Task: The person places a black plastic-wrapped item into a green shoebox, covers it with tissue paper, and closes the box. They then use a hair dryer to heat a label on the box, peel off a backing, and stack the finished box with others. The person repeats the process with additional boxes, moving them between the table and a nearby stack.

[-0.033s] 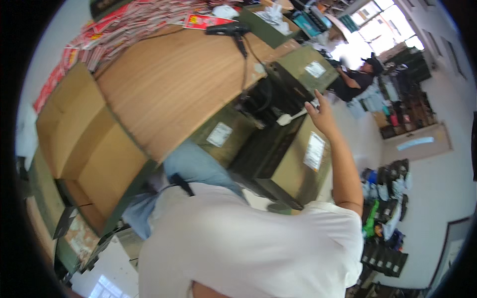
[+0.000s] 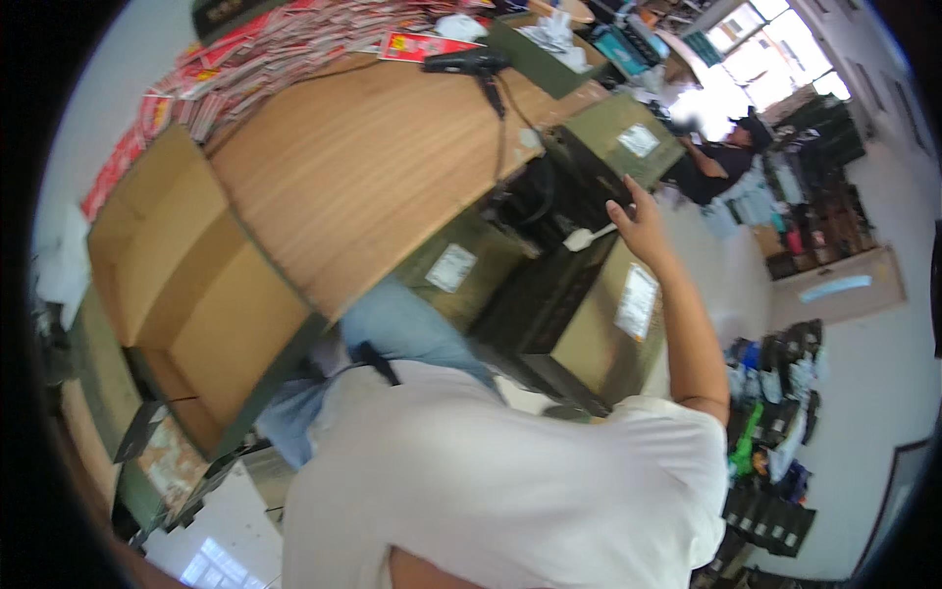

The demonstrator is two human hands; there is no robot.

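My right hand (image 2: 643, 228) reaches out past the dark green boxes, its index finger and thumb apart and nothing visibly gripped. Beside the thumb is a white paddle-shaped tool (image 2: 586, 238); whether the hand touches its handle I cannot tell. Just below the hand stands a green box (image 2: 589, 339) with a white label. Beyond the fingertips is another labelled green box (image 2: 616, 135). My left hand is out of sight; only a bit of bare left arm (image 2: 417, 569) shows at the lower edge.
An open cardboard-lined box (image 2: 206, 294) stands left of the wooden table (image 2: 363, 167). On the table lie a black hair dryer (image 2: 466, 65) with its cord and piles of red printed sheets (image 2: 265, 64). Another person (image 2: 721, 162) is at the far right. Shelves (image 2: 770, 432) stand along the right wall.
The whole view has shifted slightly, so the table and boxes sit a little further right. My right hand stays near the white tool, its fingers slightly closer together.
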